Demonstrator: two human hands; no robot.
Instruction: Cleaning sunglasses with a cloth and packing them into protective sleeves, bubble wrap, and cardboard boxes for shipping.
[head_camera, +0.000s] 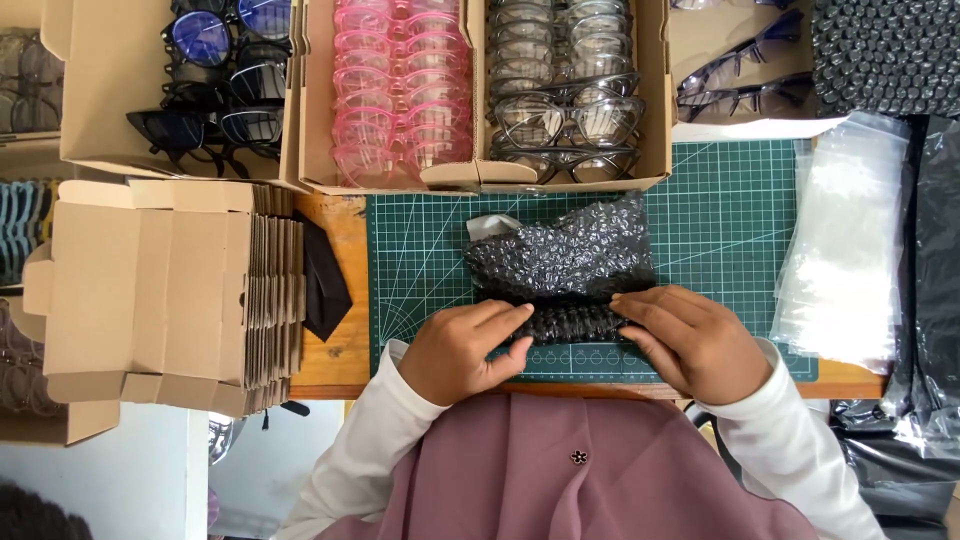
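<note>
A black bubble-wrap bundle (562, 262) lies on the green cutting mat (720, 210), its near edge rolled up toward me. My left hand (465, 350) grips the rolled edge from the left, fingers curled over it. On the right, my right hand (690, 340) presses its fingers onto the same roll. A bit of grey-white material (488, 226) pokes out at the bundle's upper left corner. What is inside the wrap is hidden.
Open cardboard boxes at the back hold pink glasses (395, 90), grey clear-lens glasses (565, 95) and black glasses (220, 85). Stacked flat cardboard boxes (170, 290) stand left, a black cloth (322, 280) beside them. Clear plastic bags (845, 250) and black bubble wrap (885, 55) lie right.
</note>
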